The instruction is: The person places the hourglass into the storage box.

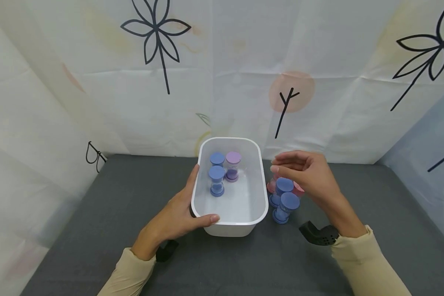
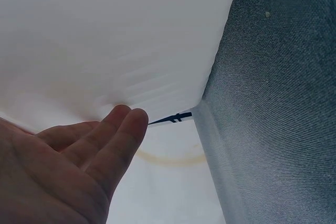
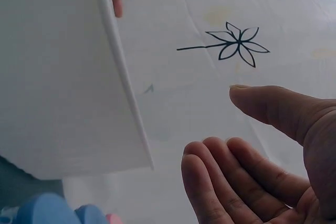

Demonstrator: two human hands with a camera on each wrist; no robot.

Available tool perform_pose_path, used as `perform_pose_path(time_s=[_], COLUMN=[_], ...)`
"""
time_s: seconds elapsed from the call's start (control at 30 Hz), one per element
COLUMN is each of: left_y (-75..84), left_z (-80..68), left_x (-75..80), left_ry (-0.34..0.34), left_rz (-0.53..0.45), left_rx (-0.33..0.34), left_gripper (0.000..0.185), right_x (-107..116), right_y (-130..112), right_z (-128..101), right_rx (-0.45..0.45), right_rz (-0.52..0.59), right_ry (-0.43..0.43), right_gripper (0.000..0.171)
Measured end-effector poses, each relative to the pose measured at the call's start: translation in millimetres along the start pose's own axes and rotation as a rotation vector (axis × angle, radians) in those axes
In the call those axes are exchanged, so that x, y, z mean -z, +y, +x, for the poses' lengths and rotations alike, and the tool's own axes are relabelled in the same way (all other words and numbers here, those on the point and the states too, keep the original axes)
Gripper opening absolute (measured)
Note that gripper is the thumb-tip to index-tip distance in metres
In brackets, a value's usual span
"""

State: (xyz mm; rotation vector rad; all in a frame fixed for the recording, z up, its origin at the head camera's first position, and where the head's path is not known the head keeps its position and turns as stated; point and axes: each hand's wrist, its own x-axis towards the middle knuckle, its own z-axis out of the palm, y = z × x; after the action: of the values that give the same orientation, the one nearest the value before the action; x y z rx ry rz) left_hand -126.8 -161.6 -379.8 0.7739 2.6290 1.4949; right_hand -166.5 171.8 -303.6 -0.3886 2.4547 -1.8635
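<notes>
L hand (image 1: 177,218) on bin (image 1: 260,193).

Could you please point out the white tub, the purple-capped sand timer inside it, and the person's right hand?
white tub (image 1: 229,222): head view, on its near rim.
purple-capped sand timer (image 1: 233,158): head view, on its top cap.
right hand (image 1: 311,174): head view, on the back of the hand.
</notes>
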Motion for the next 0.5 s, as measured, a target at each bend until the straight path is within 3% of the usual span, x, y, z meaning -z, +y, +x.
perform_pose_path(time_s=[0.33, 0.5], left_y=[0.3, 1.0], left_z=[0.4, 0.0], left_x=[0.6, 1.1], left_ry=[-0.002, -0.001], left_rz=[0.016, 0.019], left_rx=[0.015, 0.021], left_gripper=[0.123, 0.123], right_x=[24.6, 29.5], right_y=[30.0, 40.4], right_z=[-34.2, -45.9], right_rx=[0.017, 0.002], right_rz=[0.052, -0.055], right_ry=[0.048, 0.058], right_gripper=[0.037, 0.039])
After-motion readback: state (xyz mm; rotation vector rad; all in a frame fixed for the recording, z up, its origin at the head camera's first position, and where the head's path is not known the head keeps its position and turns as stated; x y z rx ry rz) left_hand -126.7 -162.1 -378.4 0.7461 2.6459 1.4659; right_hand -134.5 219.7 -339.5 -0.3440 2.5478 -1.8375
